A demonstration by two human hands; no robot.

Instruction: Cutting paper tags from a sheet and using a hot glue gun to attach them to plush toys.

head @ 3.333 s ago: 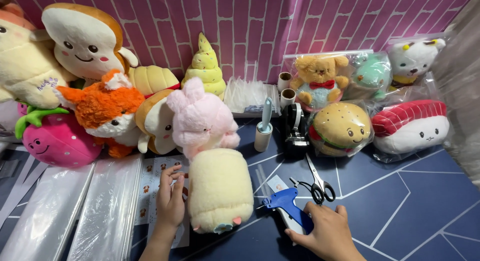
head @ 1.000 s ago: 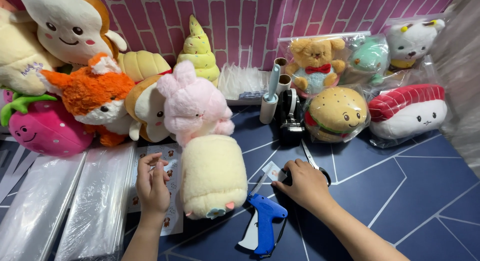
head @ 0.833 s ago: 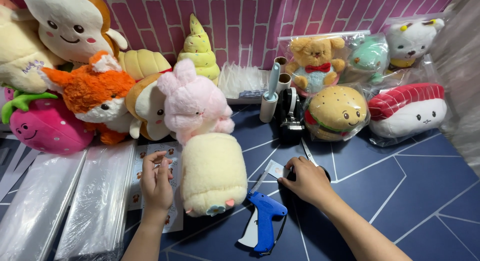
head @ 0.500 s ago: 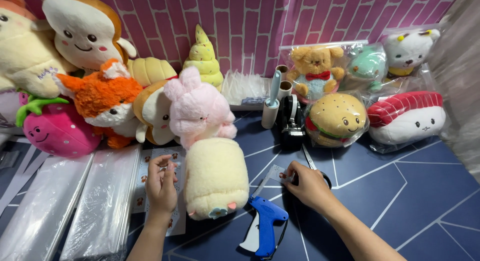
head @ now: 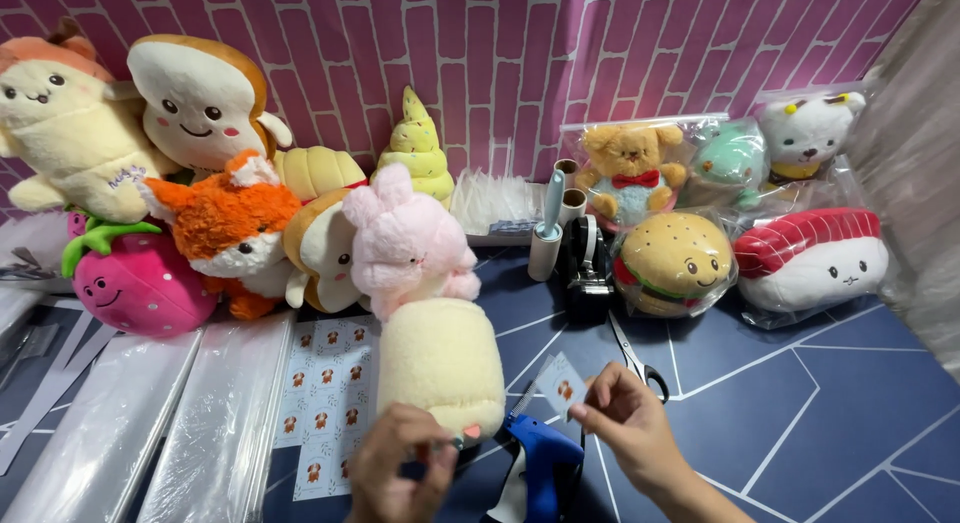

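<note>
Holding: the right hand (head: pixel 632 431) is pinching a small pale tag (head: pixel 561 383) with a tiny brown figure on it between thumb and fingers, lifted just above the blue tagging gun (head: pixel 542 466).
Left hand: the left hand (head: pixel 400 475) is curling its fingers together at the lower end of the cream plush roll (head: pixel 440 367); whether anything is sitting between the fingertips is too small to tell.
Cut off: both forearms are running out at the bottom edge, and the tagging gun's handle is being cropped there too.
Partly hidden: the scissors (head: pixel 636 356) are lying behind the right hand, with only the blades and one dark loop showing.
Hard to read: the black device (head: pixel 587 266) beside the white tubes (head: pixel 548 228) is too dark to identify.
Sticker sheet: a sticker sheet (head: pixel 324 401) of small brown figures is lying flat left of the plush roll, its lower corner covered by the left hand.
Plush roll: it is lying on the dark blue table (head: pixel 810 403), its far end touching the pink bunny plush (head: pixel 405 241).
Around: the orange fox plush (head: pixel 228 223) and the burger plush (head: pixel 673 263) in its clear bag are sitting farther back, and clear plastic bags (head: pixel 160 423) are lying stacked at the left.
</note>
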